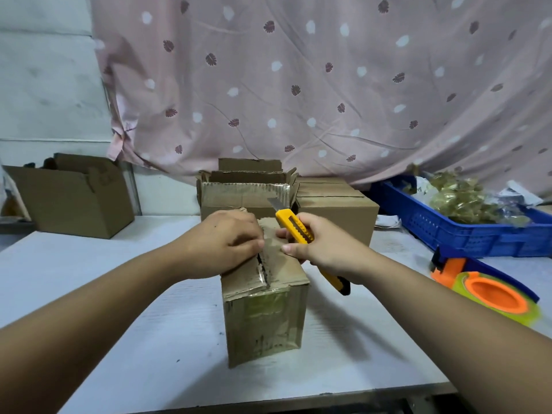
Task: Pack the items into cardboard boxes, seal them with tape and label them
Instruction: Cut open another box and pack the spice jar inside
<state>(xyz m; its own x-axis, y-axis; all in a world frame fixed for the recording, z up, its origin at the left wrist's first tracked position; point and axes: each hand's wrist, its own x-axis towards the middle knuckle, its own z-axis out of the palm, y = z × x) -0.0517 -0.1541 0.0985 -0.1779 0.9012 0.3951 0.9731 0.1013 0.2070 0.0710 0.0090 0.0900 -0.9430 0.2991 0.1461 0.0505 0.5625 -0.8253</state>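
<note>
Atop the box (264,318), left hand (227,240) grips a flap (240,282), right hand (324,251) grips cutter (294,226)

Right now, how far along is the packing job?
Done: top seam of the front box looks slit. In hand: left hand grips a flap, right hand holds the yellow knife. Left: filling from the blue crate, taping with the tape dispenser, labelling.

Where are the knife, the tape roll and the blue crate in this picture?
knife (291,224): head view, yellow handle near the blade.
tape roll (495,294): head view, orange hub.
blue crate (466,234): head view, perforated front wall.
</note>
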